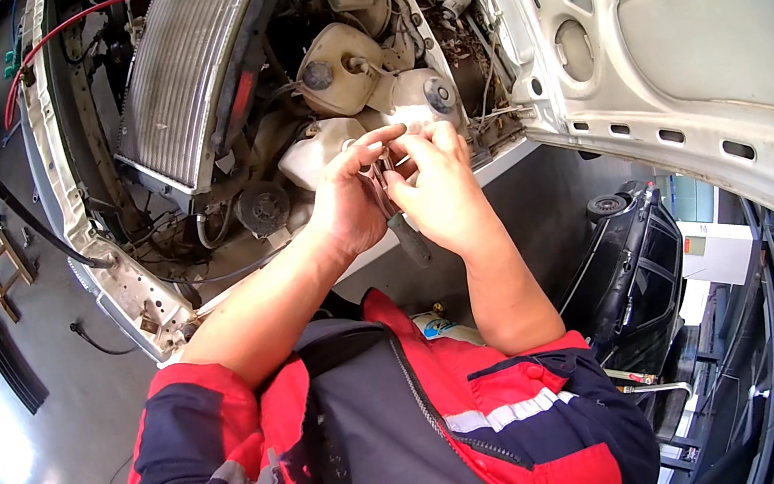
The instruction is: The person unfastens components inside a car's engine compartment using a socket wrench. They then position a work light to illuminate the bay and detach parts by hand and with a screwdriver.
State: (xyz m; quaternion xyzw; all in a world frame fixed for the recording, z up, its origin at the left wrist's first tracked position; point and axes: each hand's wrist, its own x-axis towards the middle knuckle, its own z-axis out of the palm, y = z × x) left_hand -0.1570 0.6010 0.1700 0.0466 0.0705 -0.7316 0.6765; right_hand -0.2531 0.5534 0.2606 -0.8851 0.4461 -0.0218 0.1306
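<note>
Above an open engine bay's near edge, the left hand grips a dark-handled tool whose upper end the right hand pinches, an apparent adjustment next needing steady fingers.

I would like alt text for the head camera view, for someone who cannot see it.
The left hand and right hand meet around a dark-handled tool above the engine bay of a whitish car, near pale plastic reservoirs. A finned silver radiator stands to the left; the raised hood fills the upper right, a black car below it.
</note>
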